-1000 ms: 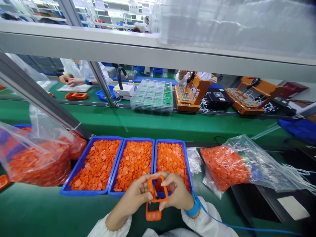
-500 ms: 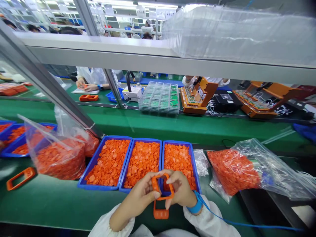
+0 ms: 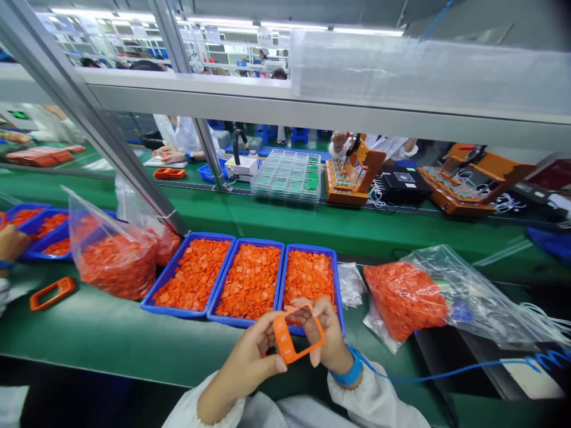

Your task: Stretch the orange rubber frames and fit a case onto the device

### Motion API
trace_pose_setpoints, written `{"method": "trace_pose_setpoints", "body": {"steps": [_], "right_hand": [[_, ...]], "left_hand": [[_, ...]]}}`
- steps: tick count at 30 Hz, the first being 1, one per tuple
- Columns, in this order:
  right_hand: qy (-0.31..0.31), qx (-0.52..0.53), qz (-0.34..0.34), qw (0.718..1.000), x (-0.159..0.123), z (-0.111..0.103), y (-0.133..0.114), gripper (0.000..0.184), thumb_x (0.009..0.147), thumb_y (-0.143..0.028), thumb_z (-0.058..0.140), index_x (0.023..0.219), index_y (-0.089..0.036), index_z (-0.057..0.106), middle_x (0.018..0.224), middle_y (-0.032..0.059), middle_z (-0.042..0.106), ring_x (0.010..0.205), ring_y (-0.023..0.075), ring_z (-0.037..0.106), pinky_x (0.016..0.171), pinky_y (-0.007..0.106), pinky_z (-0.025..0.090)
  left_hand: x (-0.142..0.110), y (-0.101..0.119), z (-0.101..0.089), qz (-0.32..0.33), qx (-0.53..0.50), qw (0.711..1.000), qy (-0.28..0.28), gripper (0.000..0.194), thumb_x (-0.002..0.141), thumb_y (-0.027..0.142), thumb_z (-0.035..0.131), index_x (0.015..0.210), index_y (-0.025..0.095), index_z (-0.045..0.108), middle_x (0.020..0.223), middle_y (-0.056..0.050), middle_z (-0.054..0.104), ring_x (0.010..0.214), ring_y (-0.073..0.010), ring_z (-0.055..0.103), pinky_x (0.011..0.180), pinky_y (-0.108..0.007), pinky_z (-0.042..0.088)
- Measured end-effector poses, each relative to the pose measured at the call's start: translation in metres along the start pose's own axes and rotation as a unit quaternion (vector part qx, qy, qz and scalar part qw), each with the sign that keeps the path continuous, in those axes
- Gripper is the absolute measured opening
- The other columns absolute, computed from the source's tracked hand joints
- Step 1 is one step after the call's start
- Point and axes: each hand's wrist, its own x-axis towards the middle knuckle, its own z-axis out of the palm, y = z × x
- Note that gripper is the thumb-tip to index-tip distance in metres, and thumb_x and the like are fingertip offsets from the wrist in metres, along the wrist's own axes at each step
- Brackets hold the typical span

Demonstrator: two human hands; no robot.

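Between my two hands is an orange rectangular plastic frame [image 3: 286, 348] with a large opening and small button recesses along one side. My left hand [image 3: 255, 352] grips its left side, thumb on the near edge. The fingers of my right hand [image 3: 331, 336] close on its right side; some fingertips show through the opening. A blue strap [image 3: 352, 370] with a cord is around my right wrist. Just beyond my hands stand three blue trays, left [image 3: 150, 304], middle [image 3: 244, 323] and right [image 3: 335, 261], filled with small flat orange pieces.
A clear bag of orange pieces [image 3: 118, 267] stands left, another [image 3: 404, 300] lies right. Another orange frame [image 3: 52, 293] lies at far left, near a co-worker's hand [image 3: 11, 241]. A metal post [image 3: 129, 160] and shelf beam [image 3: 223, 101] cross ahead. Orange fixtures [image 3: 352, 178] stand across the bench.
My hands have turned the frame so its button side shows. The second orange piece seen below my hands no longer shows. The view has shifted, and a co-worker's hand appears at far left.
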Motion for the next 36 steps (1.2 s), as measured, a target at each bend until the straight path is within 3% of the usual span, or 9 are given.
{"method": "trace_pose_setpoints", "body": {"steps": [5,11,19,23,26,29,31,33,36], "right_hand": [[0.003,0.039,0.0,0.999,-0.016,-0.013,-0.008,0.076,0.048,-0.043,0.107,0.108,-0.036,0.061,0.135,0.0038,0.075,0.121,0.0272,0.075,0.106,0.044,0.057],[0.006,0.025,-0.017,1.0,-0.027,-0.027,-0.022,0.079,0.048,-0.037,0.108,0.112,-0.036,0.061,0.136,0.0053,0.074,0.124,0.0308,0.074,0.108,0.047,0.056],[0.032,0.039,-0.029,0.998,-0.039,-0.032,-0.014,0.084,0.044,-0.038,0.109,0.112,-0.038,0.061,0.135,0.0031,0.074,0.121,0.03,0.075,0.106,0.045,0.057],[0.035,0.061,-0.019,0.997,-0.04,-0.025,-0.005,0.081,0.047,-0.037,0.109,0.112,-0.037,0.061,0.135,0.0038,0.074,0.123,0.0293,0.075,0.109,0.045,0.056],[0.028,0.071,-0.014,0.997,-0.039,-0.021,-0.004,0.079,0.049,-0.038,0.108,0.113,-0.036,0.062,0.134,0.0046,0.075,0.125,0.0295,0.074,0.109,0.045,0.055],[0.018,0.053,-0.003,0.998,-0.035,-0.019,-0.009,0.077,0.052,-0.042,0.107,0.114,-0.034,0.062,0.132,0.0072,0.076,0.124,0.0302,0.074,0.11,0.047,0.053],[-0.007,0.03,0.03,0.999,-0.031,-0.018,-0.015,0.075,0.056,-0.043,0.106,0.116,-0.032,0.062,0.131,0.0097,0.076,0.122,0.0288,0.074,0.109,0.046,0.052],[-0.04,0.018,0.077,0.996,-0.028,-0.017,-0.019,0.075,0.058,-0.045,0.104,0.117,-0.03,0.062,0.129,0.011,0.077,0.116,0.0269,0.076,0.106,0.046,0.053],[-0.081,0.015,0.131,0.988,-0.024,-0.016,-0.019,0.078,0.057,-0.048,0.104,0.12,-0.029,0.061,0.127,0.0113,0.077,0.114,0.027,0.077,0.106,0.048,0.053]], "left_hand": [[0.003,-0.008,0.017,0.03,0.034,0.999,0.018,0.075,0.073,0.053,0.094,0.138,0.03,0.066,0.14,-0.011,0.069,0.132,-0.0343,0.064,0.106,-0.039,0.052],[0.012,-0.013,0.028,0.004,0.088,0.996,0.0,0.079,0.071,0.059,0.093,0.138,0.029,0.066,0.141,-0.012,0.069,0.13,-0.0358,0.064,0.104,-0.038,0.053],[0.012,-0.014,0.031,0.0,0.124,0.992,0.001,0.081,0.068,0.065,0.091,0.135,0.027,0.067,0.134,-0.012,0.07,0.122,-0.0346,0.067,0.105,-0.041,0.053],[0.007,-0.015,0.029,-0.021,0.128,0.992,0.001,0.086,0.063,0.072,0.089,0.133,0.026,0.066,0.132,-0.013,0.07,0.119,-0.0343,0.067,0.093,-0.037,0.058],[0.004,-0.023,0.022,0.019,0.149,0.988,0.026,0.09,0.065,0.075,0.085,0.139,0.027,0.062,0.135,-0.015,0.068,0.119,-0.0334,0.068,0.092,-0.037,0.058],[0.002,-0.026,0.006,0.159,0.28,0.946,0.046,0.081,0.066,0.068,0.089,0.136,0.034,0.068,0.135,-0.013,0.071,0.122,-0.0337,0.067,0.104,-0.045,0.052],[0.0,-0.021,-0.007,0.214,0.399,0.891,-0.021,0.05,0.076,0.051,0.092,0.122,0.04,0.078,0.125,-0.008,0.078,0.123,-0.0335,0.068,0.111,-0.049,0.046],[-0.003,-0.012,-0.016,0.206,0.482,0.843,-0.118,0.029,0.09,0.033,0.084,0.116,0.045,0.081,0.115,-0.003,0.084,0.122,-0.0316,0.07,0.113,-0.05,0.042],[-0.012,0.001,-0.02,0.204,0.527,0.806,-0.176,0.037,0.099,0.021,0.071,0.126,0.046,0.076,0.115,-0.001,0.084,0.115,-0.0274,0.075,0.109,-0.046,0.044]]}}
